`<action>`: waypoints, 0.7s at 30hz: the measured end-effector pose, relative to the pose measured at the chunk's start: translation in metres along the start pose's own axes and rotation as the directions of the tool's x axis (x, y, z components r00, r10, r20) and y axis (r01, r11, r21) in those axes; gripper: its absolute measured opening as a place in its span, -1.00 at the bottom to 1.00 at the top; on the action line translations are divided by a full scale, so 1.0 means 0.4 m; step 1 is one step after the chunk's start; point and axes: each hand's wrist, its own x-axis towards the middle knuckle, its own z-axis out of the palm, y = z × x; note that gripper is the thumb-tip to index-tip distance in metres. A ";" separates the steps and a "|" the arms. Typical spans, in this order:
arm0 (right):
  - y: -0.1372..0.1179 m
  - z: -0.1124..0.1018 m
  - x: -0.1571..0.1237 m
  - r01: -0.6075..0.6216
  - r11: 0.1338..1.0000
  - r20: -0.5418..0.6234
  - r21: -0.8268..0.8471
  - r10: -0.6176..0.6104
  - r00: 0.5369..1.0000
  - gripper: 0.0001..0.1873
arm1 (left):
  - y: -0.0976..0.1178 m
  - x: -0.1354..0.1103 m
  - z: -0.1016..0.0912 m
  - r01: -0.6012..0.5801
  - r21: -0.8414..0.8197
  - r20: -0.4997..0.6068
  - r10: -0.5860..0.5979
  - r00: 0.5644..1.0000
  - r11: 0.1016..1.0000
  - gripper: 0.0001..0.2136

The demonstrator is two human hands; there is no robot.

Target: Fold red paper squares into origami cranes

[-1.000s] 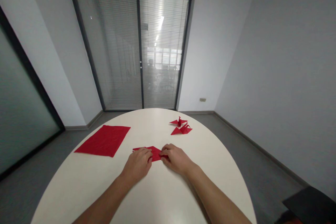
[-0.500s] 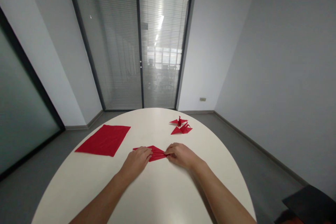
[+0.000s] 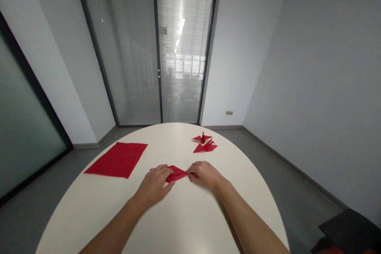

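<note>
A piece of folded red origami paper lies on the table between my two hands, narrowing to a point at its right end. My left hand holds its left part, fingers curled over the top and thumb at the near edge. That hand hides much of the paper's left end. At the right, my right hand pinches the pointed tip between thumb and fingers. Beyond it stand two red folded paper cranes, one farther back and one nearer.
A flat red sheet of paper lies at the left of the round white table. Behind the table are glass doors with blinds. A dark object is at the lower right, off the table.
My left thumb has moved out from the fingers toward the near edge, and the left fingers have shifted slightly on the paper. My right hand keeps its pinch; the view has shifted slightly.
</note>
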 end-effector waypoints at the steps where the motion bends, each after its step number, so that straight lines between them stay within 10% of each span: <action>1: 0.002 0.001 -0.002 -0.011 0.999 -0.020 0.033 0.012 1.000 -0.67 | -0.003 -0.001 0.002 -0.002 -0.004 0.005 0.002 1.000 1.000 -0.73; 12: -0.008 0.027 0.002 -0.123 0.808 -0.157 0.576 0.257 0.954 -0.79 | -0.011 0.014 -0.008 0.114 -0.020 -0.003 -0.114 0.993 0.993 -0.77; 21: 0.000 0.048 0.011 -0.144 0.686 -0.150 0.713 0.350 0.925 -0.76 | -0.007 0.012 -0.017 0.173 -0.071 -0.048 -0.176 0.983 0.982 -0.81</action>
